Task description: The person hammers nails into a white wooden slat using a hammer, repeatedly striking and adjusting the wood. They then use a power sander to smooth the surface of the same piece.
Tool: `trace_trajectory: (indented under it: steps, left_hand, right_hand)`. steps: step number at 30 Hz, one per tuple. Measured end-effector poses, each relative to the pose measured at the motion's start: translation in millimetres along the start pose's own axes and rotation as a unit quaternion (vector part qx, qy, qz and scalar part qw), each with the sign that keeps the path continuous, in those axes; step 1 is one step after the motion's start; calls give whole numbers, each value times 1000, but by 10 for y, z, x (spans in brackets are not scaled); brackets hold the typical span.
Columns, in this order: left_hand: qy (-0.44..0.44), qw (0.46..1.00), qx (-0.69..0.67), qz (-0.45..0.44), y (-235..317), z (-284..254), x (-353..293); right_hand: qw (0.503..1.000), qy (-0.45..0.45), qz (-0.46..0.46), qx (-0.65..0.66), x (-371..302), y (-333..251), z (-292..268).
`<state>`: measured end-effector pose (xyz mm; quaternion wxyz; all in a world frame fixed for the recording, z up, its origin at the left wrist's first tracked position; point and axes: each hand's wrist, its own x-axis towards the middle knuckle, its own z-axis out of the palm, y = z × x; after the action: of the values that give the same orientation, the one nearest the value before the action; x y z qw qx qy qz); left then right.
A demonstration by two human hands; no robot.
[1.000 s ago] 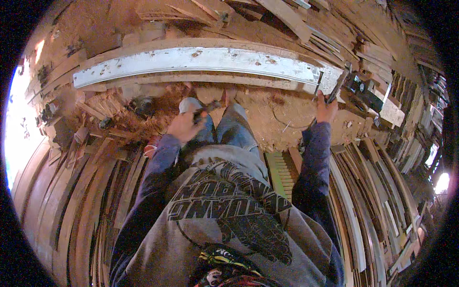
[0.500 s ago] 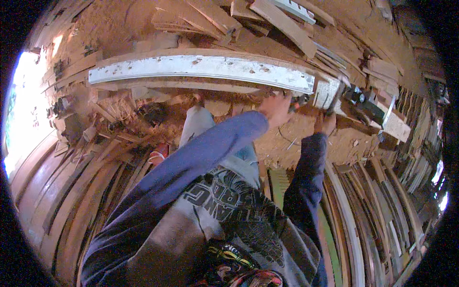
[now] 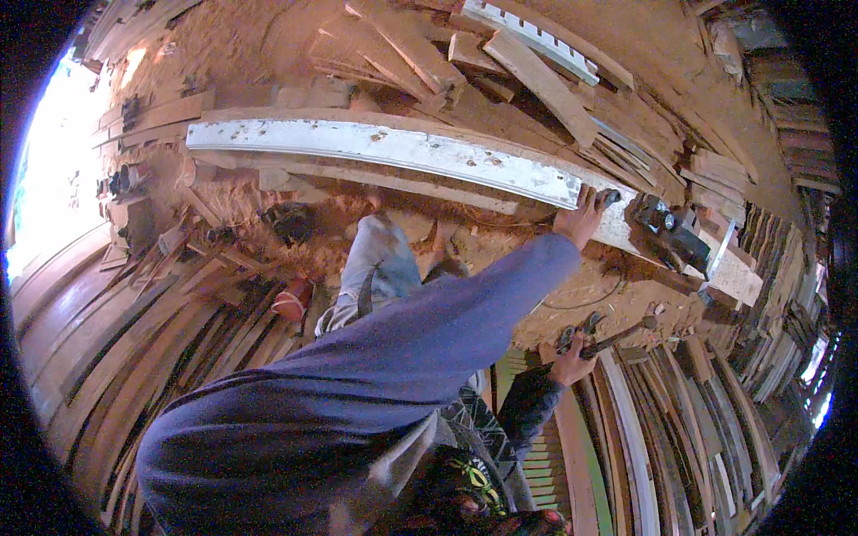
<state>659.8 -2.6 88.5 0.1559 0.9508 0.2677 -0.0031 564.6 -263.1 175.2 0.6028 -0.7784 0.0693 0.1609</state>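
Observation:
A long white-painted wooden board (image 3: pixel 384 143), marked with brown spots, lies across the workbench. At its right end my left hand (image 3: pixel 579 220) is closed over the near edge, fingers on top. A small dark rounded piece (image 3: pixel 610 196) shows at the fingertips; its kind is unclear. Lower and to the right, away from the board, my right hand (image 3: pixel 572 364) is closed around a hammer (image 3: pixel 626 334), its head pointing right. A dark tool with jaws like pincers (image 3: pixel 579 330) sticks up from the same hand, partly hidden by the fingers.
A black machine with a silver round part (image 3: pixel 666 221) sits on the bench right of my left hand. Loose wood offcuts (image 3: pixel 545 85) lie beyond the board. Stacked planks (image 3: pixel 661 429) fill the near right, and more planks (image 3: pixel 170 357) the near left.
My right hand has drawn back from the bench toward me with the hammer, and the pincers-like tool now shows there. My left hand has moved right onto the board's end.

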Motion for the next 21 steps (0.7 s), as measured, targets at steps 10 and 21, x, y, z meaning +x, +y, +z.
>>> trace_trajectory:
  steps: [10, 21]
  left_hand:
    - [-94, 785, -607, 84, -335, -382, -751]
    - [97, 845, -494, -179, -1816, -2131, -1712]
  right_hand:
    - [989, 78, 34, 120, -306, -661, 1042]
    - [956, -196, -142, -165, -749, -1133, 2301]
